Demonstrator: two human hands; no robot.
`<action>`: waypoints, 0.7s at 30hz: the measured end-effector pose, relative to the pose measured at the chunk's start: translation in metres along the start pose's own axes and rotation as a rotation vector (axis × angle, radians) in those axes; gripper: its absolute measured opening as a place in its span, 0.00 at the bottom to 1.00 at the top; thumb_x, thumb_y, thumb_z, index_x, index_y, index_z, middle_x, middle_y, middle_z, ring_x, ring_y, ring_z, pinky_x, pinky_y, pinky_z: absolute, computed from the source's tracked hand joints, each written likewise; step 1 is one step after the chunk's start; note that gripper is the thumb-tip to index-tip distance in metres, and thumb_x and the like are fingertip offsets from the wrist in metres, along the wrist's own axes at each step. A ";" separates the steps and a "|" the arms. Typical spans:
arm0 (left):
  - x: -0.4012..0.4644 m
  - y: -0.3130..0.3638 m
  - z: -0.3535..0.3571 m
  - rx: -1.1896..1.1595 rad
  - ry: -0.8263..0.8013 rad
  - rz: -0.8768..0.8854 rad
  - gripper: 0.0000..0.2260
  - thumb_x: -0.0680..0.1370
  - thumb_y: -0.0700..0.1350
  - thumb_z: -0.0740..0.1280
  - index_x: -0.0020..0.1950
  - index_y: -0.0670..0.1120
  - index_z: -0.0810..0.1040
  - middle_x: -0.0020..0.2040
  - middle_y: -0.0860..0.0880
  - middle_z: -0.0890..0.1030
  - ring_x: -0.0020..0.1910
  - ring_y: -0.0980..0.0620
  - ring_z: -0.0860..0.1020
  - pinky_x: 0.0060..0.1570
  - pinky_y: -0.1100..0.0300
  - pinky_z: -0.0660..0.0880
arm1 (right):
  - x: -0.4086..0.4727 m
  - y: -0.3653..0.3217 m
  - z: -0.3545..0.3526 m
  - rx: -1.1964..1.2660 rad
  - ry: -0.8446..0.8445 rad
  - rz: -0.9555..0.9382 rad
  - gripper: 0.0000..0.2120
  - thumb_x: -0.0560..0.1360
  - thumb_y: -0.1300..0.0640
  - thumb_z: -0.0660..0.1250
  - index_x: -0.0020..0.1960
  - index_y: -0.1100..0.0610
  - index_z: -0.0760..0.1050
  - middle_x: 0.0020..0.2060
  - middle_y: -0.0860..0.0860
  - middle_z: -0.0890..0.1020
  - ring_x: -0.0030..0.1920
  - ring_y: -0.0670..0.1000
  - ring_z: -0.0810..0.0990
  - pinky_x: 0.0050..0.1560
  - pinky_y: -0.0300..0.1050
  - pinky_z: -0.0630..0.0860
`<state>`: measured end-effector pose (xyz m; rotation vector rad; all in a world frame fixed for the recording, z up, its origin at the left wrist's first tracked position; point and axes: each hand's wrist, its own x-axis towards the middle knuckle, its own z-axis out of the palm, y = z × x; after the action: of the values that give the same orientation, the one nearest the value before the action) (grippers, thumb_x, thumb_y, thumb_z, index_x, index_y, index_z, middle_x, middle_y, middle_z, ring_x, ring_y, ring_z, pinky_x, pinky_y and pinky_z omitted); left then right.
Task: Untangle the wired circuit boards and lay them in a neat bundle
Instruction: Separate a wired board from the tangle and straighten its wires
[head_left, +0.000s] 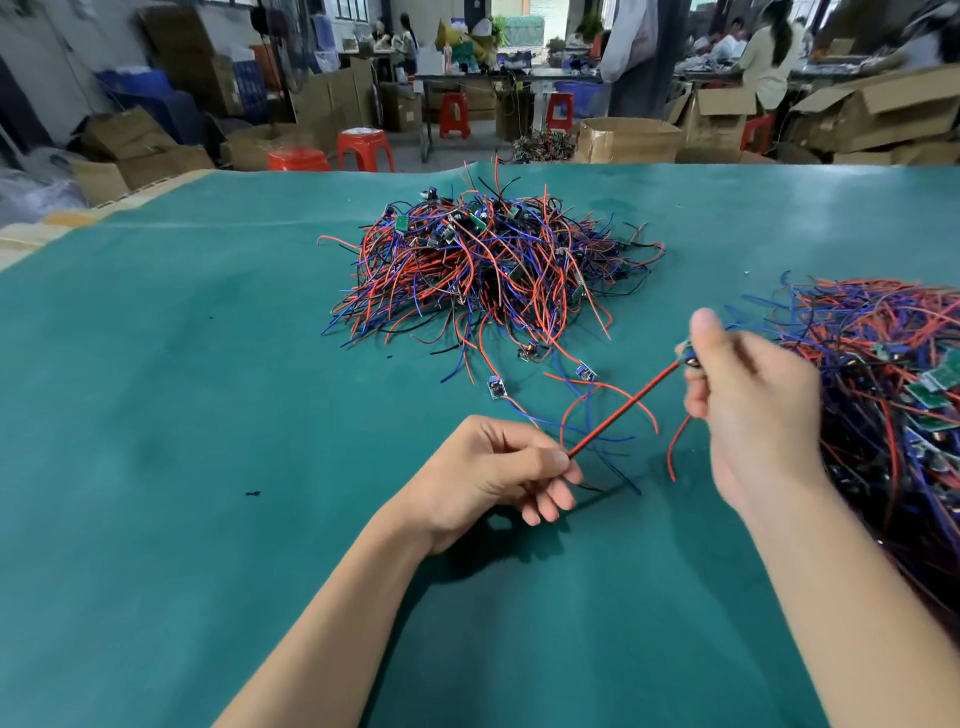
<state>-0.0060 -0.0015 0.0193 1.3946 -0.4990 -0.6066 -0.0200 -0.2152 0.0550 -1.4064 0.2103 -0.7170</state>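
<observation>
Item: red-and-black wire pair (626, 404), drawn taut in the air above the counter (208, 364), running diagonally from lower left to upper right.
Left hand (498, 473): thumb and forefinger pinching the lower end of the wire pair; remaining fingers curled beneath, hand raised just off the green surface.
Right hand (753, 405): fingers curled round the upper end, thumb upright; a small circuit board (687, 353) appears to sit in its grip, mostly hidden. A loose red wire (675, 447) hangs down from this hand.
Beneath the taut pair: a few stray red and blue wires lying flat, leading to small boards, one (493, 388) at left, one (584, 370) nearer the middle.
Tangled heap (488, 265): red, blue and black wires with green boards mixed in, at the counter's centre, beyond both hands and well apart from them.
Second mass of wired boards (893, 395): at the right edge of the counter, just beside the right hand, wires lying roughly in one direction; runs out of frame.
Surroundings: red plastic stools (363, 148), open cardboard boxes (628, 137), seated people at far benches, blurred
</observation>
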 end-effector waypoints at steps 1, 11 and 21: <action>0.000 0.000 0.000 -0.004 -0.010 -0.001 0.08 0.79 0.39 0.67 0.42 0.42 0.84 0.36 0.44 0.84 0.31 0.52 0.79 0.32 0.64 0.75 | 0.004 -0.005 -0.006 -0.037 0.021 -0.052 0.17 0.81 0.50 0.69 0.35 0.54 0.77 0.25 0.44 0.77 0.25 0.42 0.69 0.25 0.36 0.66; 0.007 -0.006 -0.001 -0.212 0.147 0.005 0.07 0.80 0.32 0.63 0.51 0.35 0.81 0.44 0.37 0.83 0.38 0.49 0.80 0.40 0.63 0.77 | 0.056 -0.064 -0.064 -1.410 -0.137 -0.304 0.17 0.70 0.37 0.70 0.46 0.48 0.86 0.42 0.59 0.84 0.48 0.64 0.82 0.52 0.56 0.76; 0.006 -0.003 -0.002 -0.260 0.184 -0.012 0.07 0.80 0.31 0.61 0.53 0.33 0.79 0.46 0.36 0.81 0.39 0.49 0.79 0.41 0.63 0.78 | 0.033 0.031 0.055 -1.262 -0.447 -0.172 0.07 0.76 0.56 0.72 0.54 0.52 0.83 0.53 0.54 0.85 0.57 0.60 0.81 0.56 0.52 0.78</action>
<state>-0.0009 -0.0043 0.0157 1.1921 -0.2542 -0.5263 0.0450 -0.1889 0.0449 -2.7698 0.1890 -0.3439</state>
